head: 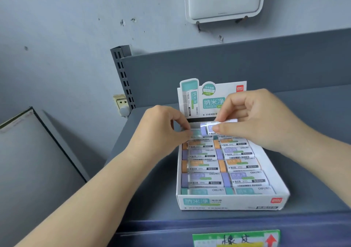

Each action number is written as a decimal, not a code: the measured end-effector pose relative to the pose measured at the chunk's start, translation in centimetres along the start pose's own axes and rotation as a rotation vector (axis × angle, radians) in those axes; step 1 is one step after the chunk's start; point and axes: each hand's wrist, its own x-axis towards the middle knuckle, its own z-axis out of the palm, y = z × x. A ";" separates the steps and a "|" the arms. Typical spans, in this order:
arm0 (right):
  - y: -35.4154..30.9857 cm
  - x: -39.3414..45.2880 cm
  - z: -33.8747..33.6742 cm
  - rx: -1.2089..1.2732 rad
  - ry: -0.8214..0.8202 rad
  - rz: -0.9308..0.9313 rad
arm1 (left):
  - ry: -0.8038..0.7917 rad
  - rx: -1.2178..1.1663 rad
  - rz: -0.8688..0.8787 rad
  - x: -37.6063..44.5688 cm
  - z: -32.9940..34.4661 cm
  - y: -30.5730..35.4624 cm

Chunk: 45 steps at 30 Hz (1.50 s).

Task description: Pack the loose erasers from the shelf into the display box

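Note:
A white display box (228, 203) with an upright printed header card (210, 96) stands on the grey shelf. Two columns of wrapped erasers with orange, purple and green ends (224, 169) fill it. My right hand (258, 117) pinches a purple-ended eraser (206, 129) over the box's far end. My left hand (163, 131) pinches a green-ended eraser (195, 132) at the far left of the box, right beside the purple one. Whether the green eraser rests in the box is hidden by my fingers.
The grey shelf (152, 180) has a raised back panel and a slotted upright post (123, 76) at its left. A green and yellow price label (235, 239) sits on the shelf's front edge. A wall socket (121, 102) and a white wall unit (224, 0) lie behind.

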 end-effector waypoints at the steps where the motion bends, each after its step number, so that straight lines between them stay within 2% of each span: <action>1: 0.1 0.0 0.0 0.002 -0.007 -0.001 | -0.001 0.010 0.001 0.0 0.0 0.0; 9: 0.3 -0.3 -0.4 -0.032 0.015 -0.019 | 0.004 0.007 0.025 0.0 0.1 0.1; 17: -0.4 -0.6 0.3 -0.029 -0.098 -0.048 | 0.113 0.008 0.072 -0.2 -0.7 -0.7; 26: -0.7 -0.6 1.6 -0.239 -0.237 -0.056 | 0.053 0.023 0.043 -0.3 -0.6 -1.2; 36: -0.6 0.1 2.3 -0.513 -0.271 -0.152 | 0.067 0.036 0.011 -0.3 0.0 -1.0; 38: -0.8 0.3 1.6 -0.526 -0.241 -0.173 | 0.079 0.042 0.002 -0.4 -0.1 -0.6; 40: -2.3 -4.1 -0.6 -0.569 -0.067 -0.116 | -0.013 -0.011 0.146 -1.7 -0.8 1.9; 45: -1.8 -4.0 -1.5 -0.636 0.019 -0.105 | 0.044 0.056 0.178 -1.3 -0.6 2.0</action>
